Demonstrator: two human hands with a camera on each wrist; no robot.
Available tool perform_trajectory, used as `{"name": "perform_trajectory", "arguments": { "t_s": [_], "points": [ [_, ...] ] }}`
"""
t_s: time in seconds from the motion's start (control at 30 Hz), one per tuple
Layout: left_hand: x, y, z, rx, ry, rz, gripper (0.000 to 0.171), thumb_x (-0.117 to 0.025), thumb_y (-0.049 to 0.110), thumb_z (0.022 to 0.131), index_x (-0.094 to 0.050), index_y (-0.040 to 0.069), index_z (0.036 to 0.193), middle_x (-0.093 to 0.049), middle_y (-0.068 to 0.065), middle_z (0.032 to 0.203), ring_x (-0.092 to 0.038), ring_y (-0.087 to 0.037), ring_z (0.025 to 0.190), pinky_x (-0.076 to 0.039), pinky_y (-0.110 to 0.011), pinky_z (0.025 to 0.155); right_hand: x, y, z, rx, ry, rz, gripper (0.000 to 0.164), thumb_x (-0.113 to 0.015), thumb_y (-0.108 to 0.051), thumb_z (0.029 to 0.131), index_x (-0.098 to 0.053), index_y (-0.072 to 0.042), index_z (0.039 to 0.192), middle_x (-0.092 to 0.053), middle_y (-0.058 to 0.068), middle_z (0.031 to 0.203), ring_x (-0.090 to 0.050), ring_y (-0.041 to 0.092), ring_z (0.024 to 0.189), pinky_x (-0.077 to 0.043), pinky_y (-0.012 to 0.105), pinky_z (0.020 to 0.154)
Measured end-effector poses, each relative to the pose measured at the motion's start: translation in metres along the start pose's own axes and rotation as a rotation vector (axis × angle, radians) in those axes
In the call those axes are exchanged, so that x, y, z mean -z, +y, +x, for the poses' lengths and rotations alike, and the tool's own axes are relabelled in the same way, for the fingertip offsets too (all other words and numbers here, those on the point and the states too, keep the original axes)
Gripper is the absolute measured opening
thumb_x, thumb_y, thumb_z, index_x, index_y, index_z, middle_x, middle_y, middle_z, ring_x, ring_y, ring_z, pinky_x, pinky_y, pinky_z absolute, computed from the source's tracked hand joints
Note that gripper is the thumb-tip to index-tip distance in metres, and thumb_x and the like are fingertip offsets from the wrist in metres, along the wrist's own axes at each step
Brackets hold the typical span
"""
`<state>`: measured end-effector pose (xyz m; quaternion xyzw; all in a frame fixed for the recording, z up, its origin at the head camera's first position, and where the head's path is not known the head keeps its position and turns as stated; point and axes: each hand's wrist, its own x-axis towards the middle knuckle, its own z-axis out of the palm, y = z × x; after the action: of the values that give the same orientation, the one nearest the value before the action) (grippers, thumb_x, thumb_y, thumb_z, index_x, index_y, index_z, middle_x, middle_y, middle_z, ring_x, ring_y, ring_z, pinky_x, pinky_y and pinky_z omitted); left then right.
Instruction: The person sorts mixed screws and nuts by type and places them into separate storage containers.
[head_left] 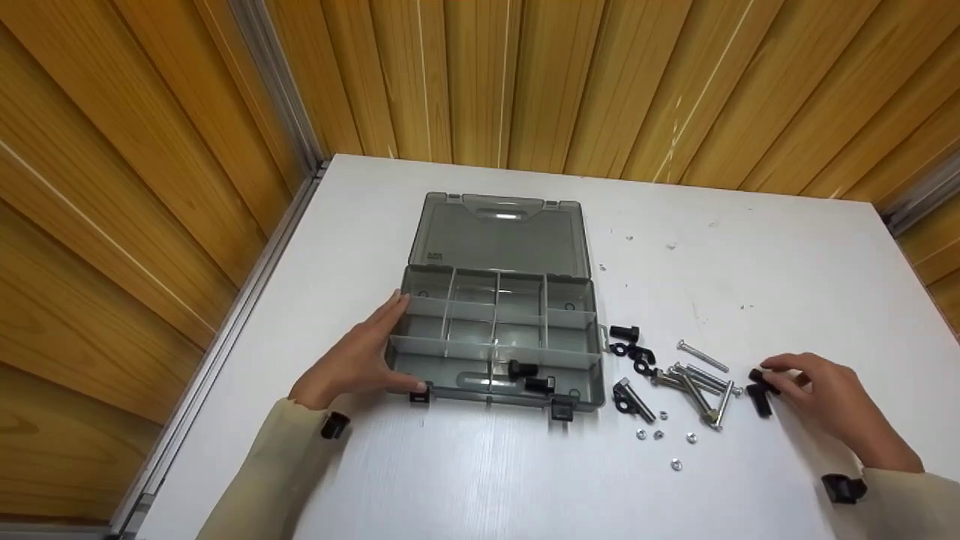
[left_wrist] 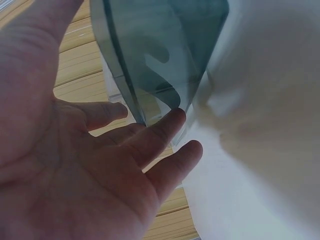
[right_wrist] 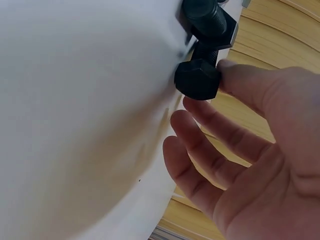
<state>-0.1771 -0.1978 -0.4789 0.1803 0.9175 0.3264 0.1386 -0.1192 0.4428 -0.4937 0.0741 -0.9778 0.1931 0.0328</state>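
Observation:
A smoky grey compartment box [head_left: 491,349] lies with its lid [head_left: 499,232] folded back. My left hand [head_left: 360,360] rests against its left side, thumb on the front edge by a latch; the left wrist view shows extended fingertips at the box wall [left_wrist: 207,35]. Two black bolts [head_left: 540,385] lie in the front right compartment. At the right, my right hand [head_left: 821,390] pinches a black hex bolt [right_wrist: 197,80] between thumb and index finger. A second black bolt [right_wrist: 205,17] lies right beside it, overlapping it in the right wrist view.
Between box and right hand lie several silver bolts [head_left: 701,397], black washers [head_left: 643,367] and another black bolt [head_left: 624,333]. Small silver nuts [head_left: 676,465] are scattered in front. Wood-plank walls [head_left: 480,82] border the white table [head_left: 360,225] at left and back.

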Motion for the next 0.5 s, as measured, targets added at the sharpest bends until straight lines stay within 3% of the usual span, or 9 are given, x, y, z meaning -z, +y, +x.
{"name": "perform_trajectory", "arguments": {
  "t_s": [0.17, 0.5],
  "points": [
    [-0.0006, 0.0000, -0.0004, -0.007, 0.004, -0.002, 0.137, -0.096, 0.051, 0.065, -0.012, 0.012, 0.166, -0.007, -0.010, 0.172, -0.018, -0.034, 0.155, -0.030, -0.056, 0.120, -0.0017, 0.0017, -0.0005, 0.000, -0.008, 0.006, 0.015, -0.078, -0.008, 0.091, -0.077, -0.005, 0.106, -0.071, 0.011, 0.097, -0.052, -0.005, 0.073, -0.046, 0.024, 0.060],
    [-0.0004, -0.0010, -0.0018, -0.001, -0.001, -0.021, 0.137, -0.096, 0.052, 0.065, -0.011, 0.014, 0.167, -0.005, -0.008, 0.172, -0.015, -0.033, 0.156, -0.027, -0.057, 0.121, -0.0001, -0.0001, 0.0045, -0.062, -0.106, -0.004, 0.018, -0.076, -0.014, 0.094, -0.076, -0.003, 0.108, -0.069, 0.017, 0.101, -0.059, 0.020, 0.079, -0.046, 0.031, 0.063]
  ]
}}
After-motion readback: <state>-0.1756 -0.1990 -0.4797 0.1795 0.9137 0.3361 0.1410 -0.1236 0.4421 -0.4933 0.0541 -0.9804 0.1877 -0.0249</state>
